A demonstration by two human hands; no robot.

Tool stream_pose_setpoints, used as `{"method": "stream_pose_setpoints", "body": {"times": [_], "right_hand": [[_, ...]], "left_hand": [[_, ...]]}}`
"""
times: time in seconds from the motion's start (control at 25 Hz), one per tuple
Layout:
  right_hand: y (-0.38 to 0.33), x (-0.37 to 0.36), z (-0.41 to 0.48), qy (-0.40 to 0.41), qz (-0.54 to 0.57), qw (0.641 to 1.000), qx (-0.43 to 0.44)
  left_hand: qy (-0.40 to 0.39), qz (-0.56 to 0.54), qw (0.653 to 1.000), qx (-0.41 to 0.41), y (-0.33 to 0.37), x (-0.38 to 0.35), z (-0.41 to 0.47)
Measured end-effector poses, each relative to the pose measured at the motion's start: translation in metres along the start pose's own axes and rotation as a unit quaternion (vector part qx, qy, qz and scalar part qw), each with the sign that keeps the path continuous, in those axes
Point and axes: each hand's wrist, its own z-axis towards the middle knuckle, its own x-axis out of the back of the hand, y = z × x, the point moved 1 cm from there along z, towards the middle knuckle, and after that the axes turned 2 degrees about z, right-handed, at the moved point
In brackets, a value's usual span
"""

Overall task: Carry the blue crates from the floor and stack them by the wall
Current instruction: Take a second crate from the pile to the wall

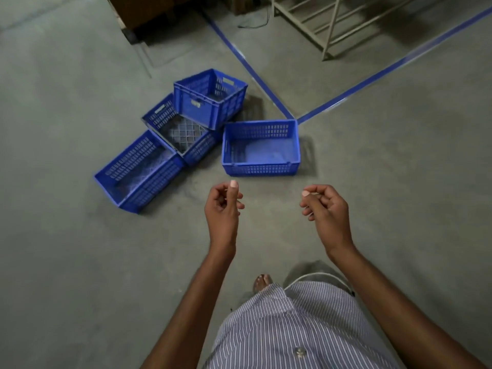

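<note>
From the head camera, four blue perforated plastic crates sit on the grey concrete floor (80, 262) ahead of both hands; the nearest blue crate (261, 147) stands upright just beyond the hands, between them in line, and shows only a bare, dusty bottom; ahead and to the left of the left hand, a long shallow blue crate (138, 170) rests on the floor, nothing visible in it; beyond it a lattice-bottomed blue crate (177, 131) lies tilted, its edge overlapping the long one, also without contents; a deeper blue crate with handle slots (210, 98) sits on top of that one, tilted, farthest from the hands, its inside bare; the left hand (223, 206) hangs in the air with fingers loosely curled toward the thumb, holding nothing and touching nothing; the right hand (326, 206) is likewise loosely curled, free of any object, well apart from the left; blue floor tape lines (372, 81) meet just behind the nearest crate; a beige metal rack (327, 25) stands far ahead to the right.
</note>
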Motion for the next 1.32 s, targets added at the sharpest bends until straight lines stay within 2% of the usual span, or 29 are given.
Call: {"method": "stream_pose_setpoints", "body": {"times": [0.24,0.52,0.68,0.96,1.24,1.32], "right_hand": [[-0.043,-0.102,0.152,0.009,0.008,1.000,-0.003],[-0.065,-0.239,0.333,-0.047,-0.032,0.998,-0.040],[-0.065,-0.332,0.430,-0.063,-0.063,0.993,-0.074],[0.041,-0.473,0.609,-0.025,-0.108,0.973,-0.201],[0.165,-0.538,0.753,0.034,-0.282,0.937,-0.203],[0.196,-0.546,0.783,0.057,-0.265,0.933,-0.238]], "left_hand": [[0.003,-0.021,1.000,0.013,0.036,-0.021,0.170],[0.038,-0.028,0.997,0.066,0.048,-0.032,0.383],[0.029,-0.051,0.994,0.093,0.044,-0.026,0.511],[0.019,-0.095,0.964,0.246,-0.048,-0.037,0.726],[0.025,-0.122,0.939,0.321,-0.172,-0.090,0.848],[0.038,-0.130,0.934,0.331,-0.204,-0.101,0.870]]}}
